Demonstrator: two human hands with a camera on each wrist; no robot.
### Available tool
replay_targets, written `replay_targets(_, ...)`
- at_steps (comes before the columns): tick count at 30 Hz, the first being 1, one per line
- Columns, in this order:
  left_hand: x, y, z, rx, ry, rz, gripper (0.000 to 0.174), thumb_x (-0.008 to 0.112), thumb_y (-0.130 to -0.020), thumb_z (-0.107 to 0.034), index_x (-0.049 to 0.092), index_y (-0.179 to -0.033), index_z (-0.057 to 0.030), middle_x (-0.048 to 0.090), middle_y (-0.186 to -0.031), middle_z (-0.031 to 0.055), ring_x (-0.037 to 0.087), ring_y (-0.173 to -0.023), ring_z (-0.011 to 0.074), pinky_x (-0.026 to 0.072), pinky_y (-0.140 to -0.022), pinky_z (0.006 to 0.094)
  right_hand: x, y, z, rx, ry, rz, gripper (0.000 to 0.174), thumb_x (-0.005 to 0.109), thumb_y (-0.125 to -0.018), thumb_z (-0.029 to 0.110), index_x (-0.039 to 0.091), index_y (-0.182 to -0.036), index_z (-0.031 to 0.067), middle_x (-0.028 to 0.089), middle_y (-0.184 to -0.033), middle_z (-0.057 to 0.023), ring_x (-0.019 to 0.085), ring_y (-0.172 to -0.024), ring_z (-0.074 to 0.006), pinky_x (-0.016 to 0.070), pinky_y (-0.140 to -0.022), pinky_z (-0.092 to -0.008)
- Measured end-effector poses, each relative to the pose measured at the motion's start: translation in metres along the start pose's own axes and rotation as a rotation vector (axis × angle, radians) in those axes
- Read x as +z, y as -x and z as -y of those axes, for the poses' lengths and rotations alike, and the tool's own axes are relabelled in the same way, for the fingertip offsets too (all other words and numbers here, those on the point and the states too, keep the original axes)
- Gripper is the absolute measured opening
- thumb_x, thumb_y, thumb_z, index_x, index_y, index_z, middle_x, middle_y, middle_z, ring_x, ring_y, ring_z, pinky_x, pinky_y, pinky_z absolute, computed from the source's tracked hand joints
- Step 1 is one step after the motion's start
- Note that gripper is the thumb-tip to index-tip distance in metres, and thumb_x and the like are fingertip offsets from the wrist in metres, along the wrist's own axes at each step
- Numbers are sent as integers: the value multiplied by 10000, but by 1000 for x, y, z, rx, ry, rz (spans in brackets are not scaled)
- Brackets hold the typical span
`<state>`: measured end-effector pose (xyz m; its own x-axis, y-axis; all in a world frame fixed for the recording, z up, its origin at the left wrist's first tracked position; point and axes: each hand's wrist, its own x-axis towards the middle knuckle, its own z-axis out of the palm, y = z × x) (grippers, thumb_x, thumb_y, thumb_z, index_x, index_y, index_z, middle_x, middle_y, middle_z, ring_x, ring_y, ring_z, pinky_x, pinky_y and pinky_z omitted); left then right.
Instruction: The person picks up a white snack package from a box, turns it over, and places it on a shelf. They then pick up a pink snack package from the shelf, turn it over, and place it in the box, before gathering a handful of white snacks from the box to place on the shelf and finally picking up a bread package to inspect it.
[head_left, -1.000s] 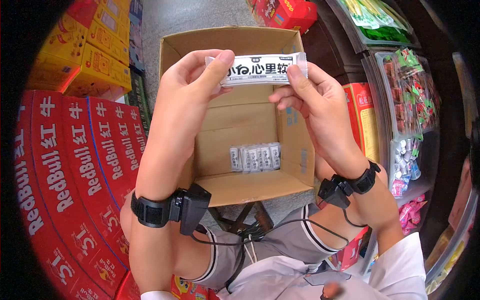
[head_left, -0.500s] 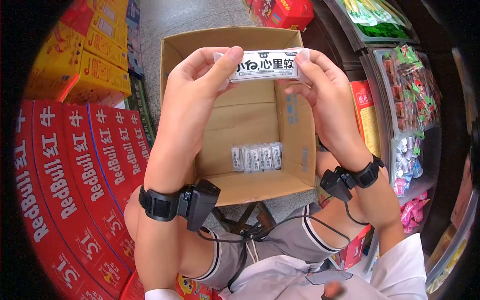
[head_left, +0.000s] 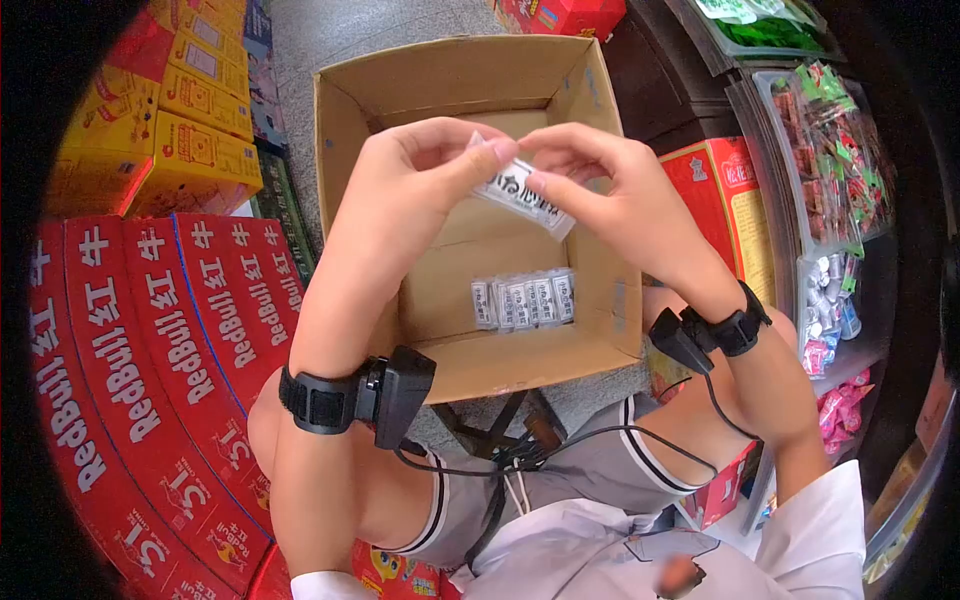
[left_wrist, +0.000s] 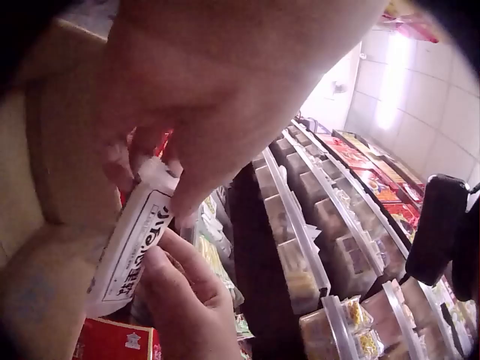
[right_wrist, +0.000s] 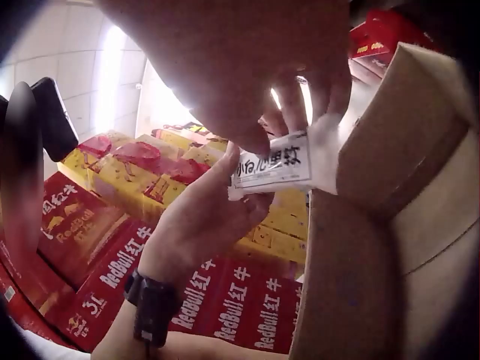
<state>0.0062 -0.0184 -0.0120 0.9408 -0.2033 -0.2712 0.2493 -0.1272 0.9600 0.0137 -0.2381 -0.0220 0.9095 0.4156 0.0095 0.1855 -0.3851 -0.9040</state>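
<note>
Both hands hold a single white wrapped snack bar (head_left: 545,212) with black lettering, over an open cardboard box (head_left: 540,372). My left hand (head_left: 415,185) pinches the bar's upper left end between thumb and fingers. Along its middle, the thumb of my right hand (head_left: 630,195) presses on the printed face, the fingers behind it. The bar slants down to the right in the head view. In the left wrist view the wrapper (left_wrist: 131,247) shows its crimped end at the left fingertips. Several matching bars (head_left: 525,300) stand in a row on the box floor, near its front wall.
Stacked red Red Bull cartons (head_left: 150,350) line the left side, with yellow boxes (head_left: 205,150) behind them. On the right stand a red gift box (head_left: 715,200) and shelf bins of packaged snacks (head_left: 830,170). A cable (head_left: 590,432) runs between the wrist cameras across the lap.
The bar has gone from level to slanting down to the right, and lower over the box. My right hand has shifted from its right end to its middle, closer to the left hand.
</note>
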Motion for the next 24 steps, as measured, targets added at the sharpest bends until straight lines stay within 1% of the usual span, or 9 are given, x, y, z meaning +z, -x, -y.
replay_targets(3, 2, 3, 6, -58, -45, -5, 324, 779, -926, -251, 711, -1110, 7, 726, -958, 32, 634, -887, 72, 475, -830, 219, 0, 7, 7, 105, -34, 167, 320, 714, -938, 147, 666, -1214, -7, 716, -915, -29, 634, -823, -68, 504, -750, -248)
replay_targets(4, 3, 4, 6, -55, -44, -11, 324, 788, -918, -245, 701, -1102, 8, 722, -952, 32, 634, -885, 75, 477, -828, 221, 1, 8, 8, 85, -48, 173, 323, 715, -933, 142, 660, -1220, 3, 715, -916, -29, 634, -805, -73, 499, -714, -248)
replay_targets(10, 8, 2, 10, 7, -73, -31, 309, 815, -898, -235, 669, -1037, -1, 698, -931, 32, 633, -885, 90, 495, -821, 240, 9, 9, 4, -28, 28, 155, 455, 714, -918, 102, 576, -1343, 15, 711, -908, -42, 636, -780, -88, 500, -679, -251)
replay_targets(13, 12, -3, 16, 64, -121, -58, 319, 819, -894, -240, 667, -1033, 4, 697, -940, 43, 635, -891, 97, 504, -824, 250, 17, 9, 0, -97, 10, 60, 490, 723, -869, 83, 546, -1323, 30, 675, -828, -179, 670, -715, -280, 520, -668, -381)
replay_targets(16, 14, -9, 19, 126, -160, -101, 321, 816, -894, -232, 670, -1043, 12, 701, -951, 51, 639, -896, 106, 511, -830, 257, 16, 8, 7, -105, 133, 44, 532, 708, -868, 58, 492, -1354, 40, 684, -923, -234, 683, -841, -394, 527, -730, -437)
replay_targets(19, 15, -14, 19, 139, -219, -118, 315, 798, -901, -208, 677, -1071, 28, 708, -960, 69, 649, -904, 122, 521, -829, 271, 21, 3, -5, -192, 120, -11, 514, 694, -866, 38, 480, -1334, 35, 678, -1011, -274, 647, -985, -476, 513, -798, -505)
replay_targets(21, 15, -16, 21, 121, -324, -120, 311, 777, -911, -186, 681, -1096, 45, 716, -969, 89, 661, -912, 135, 531, -824, 284, 23, -2, -13, -191, 145, -6, 489, 684, -873, 32, 468, -1311, 36, 678, -1014, -285, 636, -1010, -494, 505, -808, -532)
replay_targets(23, 17, -22, 33, 107, -370, -135, 319, 760, -915, -175, 677, -1114, 60, 725, -979, 120, 677, -910, 161, 543, -811, 309, 30, -7, -25, -182, 173, -27, 456, 673, -885, 23, 465, -1291, 42, 684, -986, -273, 663, -948, -458, 513, -769, -512)
replay_targets(24, 18, -26, 39, 104, -397, -143, 324, 752, -917, -169, 674, -1123, 68, 730, -984, 135, 685, -910, 173, 549, -805, 321, 37, -11, -34, -175, 190, -54, 436, 666, -895, 16, 469, -1282, 47, 691, -956, -254, 696, -874, -414, 526, -725, -478)
